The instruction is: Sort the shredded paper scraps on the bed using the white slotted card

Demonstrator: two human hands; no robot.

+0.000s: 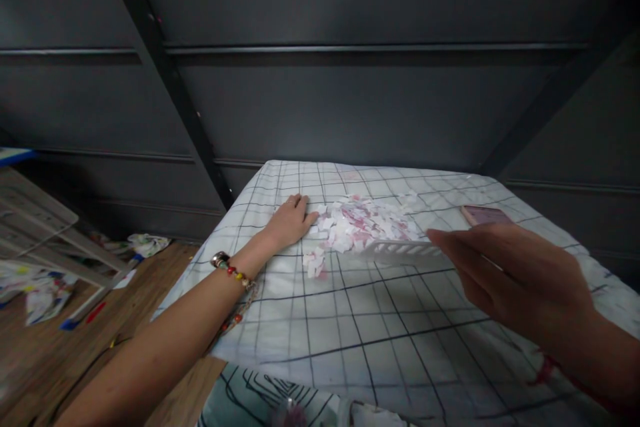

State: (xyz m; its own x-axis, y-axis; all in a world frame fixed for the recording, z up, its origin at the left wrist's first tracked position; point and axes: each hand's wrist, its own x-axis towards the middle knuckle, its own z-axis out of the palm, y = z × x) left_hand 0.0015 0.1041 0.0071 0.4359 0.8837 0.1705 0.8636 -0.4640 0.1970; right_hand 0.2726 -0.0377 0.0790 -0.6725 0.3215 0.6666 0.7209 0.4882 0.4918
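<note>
A loose heap of torn white and pink paper scraps point(357, 221) lies on a white checked cloth point(340, 327). My left hand point(290, 221) rests on the cloth at the heap's left side, palm down, fingers out, thumb towards the scraps. Between the fingers of my right hand point(520, 267) is the end of a white slatted plastic piece point(400, 249). It reaches along the near edge of the heap; its full shape is hard to make out. A smaller clump of scraps point(315, 263) sits nearer to me, apart from the main heap.
A phone point(485, 215) lies behind my right hand. Dark panels point(330, 107) rise behind the table. At the bottom edge, a partly seen container point(373, 415) holds something white. To the left stand a pale frame point(45, 213) and litter on the wooden floor.
</note>
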